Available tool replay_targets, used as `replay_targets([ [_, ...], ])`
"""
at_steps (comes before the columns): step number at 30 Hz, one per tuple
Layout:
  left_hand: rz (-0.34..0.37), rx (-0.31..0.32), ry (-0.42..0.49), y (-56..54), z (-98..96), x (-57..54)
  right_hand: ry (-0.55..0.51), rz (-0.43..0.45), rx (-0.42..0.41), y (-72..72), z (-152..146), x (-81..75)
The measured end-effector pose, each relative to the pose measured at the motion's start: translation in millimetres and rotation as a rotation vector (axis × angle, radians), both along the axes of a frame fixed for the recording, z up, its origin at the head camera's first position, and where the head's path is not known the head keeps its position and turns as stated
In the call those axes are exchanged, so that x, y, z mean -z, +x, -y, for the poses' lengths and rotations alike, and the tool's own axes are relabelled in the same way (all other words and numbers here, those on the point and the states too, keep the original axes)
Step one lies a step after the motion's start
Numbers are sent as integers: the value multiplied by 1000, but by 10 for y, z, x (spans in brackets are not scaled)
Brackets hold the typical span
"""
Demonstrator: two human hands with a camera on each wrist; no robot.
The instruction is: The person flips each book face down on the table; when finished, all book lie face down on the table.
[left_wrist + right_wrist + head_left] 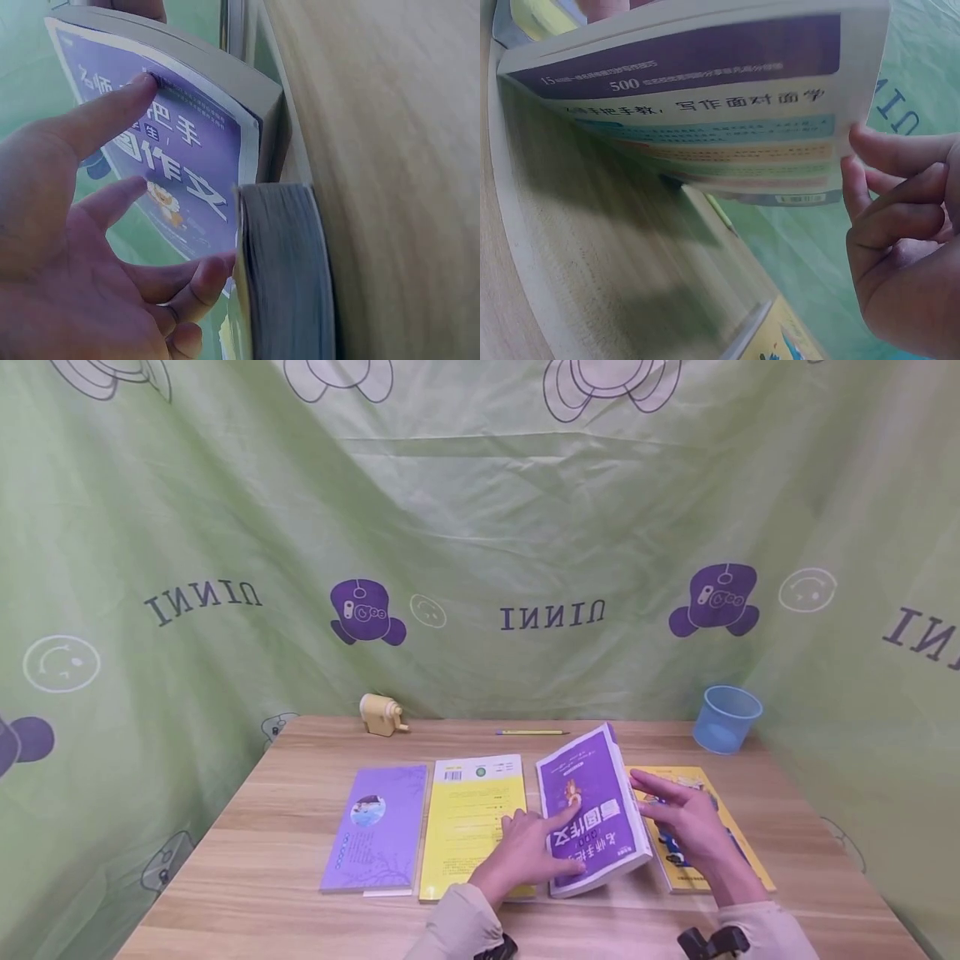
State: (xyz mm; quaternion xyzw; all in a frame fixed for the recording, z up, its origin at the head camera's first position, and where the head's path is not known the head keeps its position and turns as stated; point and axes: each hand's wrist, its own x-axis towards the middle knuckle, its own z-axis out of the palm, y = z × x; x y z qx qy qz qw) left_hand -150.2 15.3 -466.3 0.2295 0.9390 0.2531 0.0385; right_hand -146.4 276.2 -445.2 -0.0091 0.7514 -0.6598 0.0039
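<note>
A thick purple book (588, 806) stands tilted on the table, its right side raised, its front cover turned toward the left hand. Two extended fingertips of the left hand (525, 852) touch that cover; its other fingers are bent near a yellow book (472, 827). At the purple book's raised right edge, the right hand (693, 827) touches with its fingertips, as the right wrist view shows beside the printed back cover (727, 120). The remaining right fingers are bent. Beneath the right hand lies an orange-yellow book (690, 793), partly covered by hand and wrist.
A lilac book (378, 827) lies at the left of the wooden table (247, 860). Along the back are a yellow pencil sharpener (382, 716) with a crank, a pencil (532, 732) and a blue translucent cup (726, 720). A green printed curtain (450, 527) hangs behind.
</note>
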Motion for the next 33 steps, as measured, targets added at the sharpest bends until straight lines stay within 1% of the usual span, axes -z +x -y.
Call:
replay_targets([
  [3,7,21,17,-4,-11,-6,4,4,-48,-7,-3,-9],
  [7,36,43,39,1,-36,-17,4,41,-131,-21,-13,8],
  [10,61,52,46,12,-59,-15,-19,90,-216,-19,-22,33],
  [15,70,64,46,23,-93,-8,-64,146,-328,-12,-41,67],
  [20,82,66,70,17,-133,-1,-77,139,-422,-36,-50,67],
  [24,81,72,80,8,-176,13,-86,122,-450,-48,-37,54],
  [33,105,71,130,30,-255,28,-70,107,-417,-40,-16,29],
])
